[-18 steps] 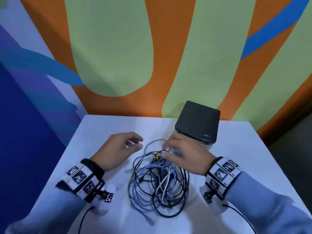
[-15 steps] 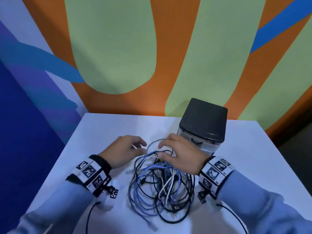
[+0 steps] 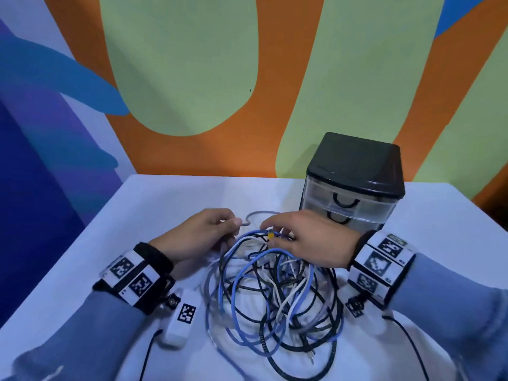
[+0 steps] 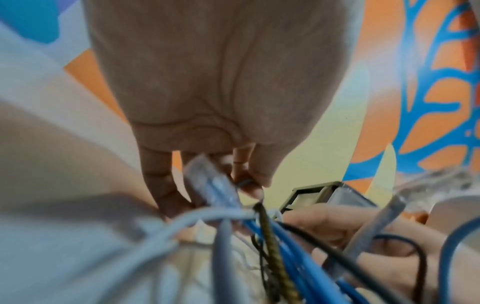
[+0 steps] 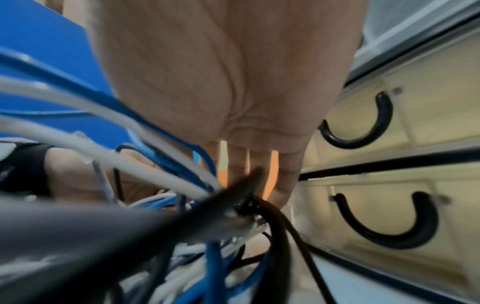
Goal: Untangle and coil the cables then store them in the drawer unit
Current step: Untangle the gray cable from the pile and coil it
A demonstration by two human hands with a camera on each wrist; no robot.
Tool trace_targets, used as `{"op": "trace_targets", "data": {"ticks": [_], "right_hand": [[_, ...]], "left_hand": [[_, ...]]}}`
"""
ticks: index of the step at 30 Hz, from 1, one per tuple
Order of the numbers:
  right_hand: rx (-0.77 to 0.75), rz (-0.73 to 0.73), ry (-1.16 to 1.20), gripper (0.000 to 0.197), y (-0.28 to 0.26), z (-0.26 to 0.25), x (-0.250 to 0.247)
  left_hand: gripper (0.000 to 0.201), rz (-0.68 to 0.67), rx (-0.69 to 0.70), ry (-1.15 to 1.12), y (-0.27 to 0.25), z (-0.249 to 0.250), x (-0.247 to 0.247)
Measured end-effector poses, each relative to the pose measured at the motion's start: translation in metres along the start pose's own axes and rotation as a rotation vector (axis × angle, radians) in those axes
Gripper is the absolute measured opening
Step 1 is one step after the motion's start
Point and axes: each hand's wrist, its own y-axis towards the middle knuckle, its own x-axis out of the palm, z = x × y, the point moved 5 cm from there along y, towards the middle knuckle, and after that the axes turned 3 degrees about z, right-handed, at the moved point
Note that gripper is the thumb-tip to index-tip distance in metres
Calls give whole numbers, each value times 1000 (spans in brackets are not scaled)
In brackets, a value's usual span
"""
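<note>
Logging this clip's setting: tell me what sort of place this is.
Probably an indoor staged work or recording spot rather than a home. A small white table stands against a painted mural wall, holding only a tangled cable pile and a small drawer unit.

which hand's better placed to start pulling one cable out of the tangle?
Left, probably. The left hand already pinches a grey cable at the cable pile edge, with bare table beside it. The right hand rests on top of the knot.
</note>
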Motion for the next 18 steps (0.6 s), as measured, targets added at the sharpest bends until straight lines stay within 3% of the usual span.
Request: {"op": "trace_targets", "data": {"ticks": [3,9,18], "right_hand": [[-5,14,6,38,-4,-3,2],[11,41,-9,39,-14,-6,3],[54,163,103,31,-13,-7,-4]], "left_hand": [[34,5,71,-42,-2,4,-3],[32,-46,204,177,-14,13,-9],[35,133,294,509,-27,43,-39]]}}
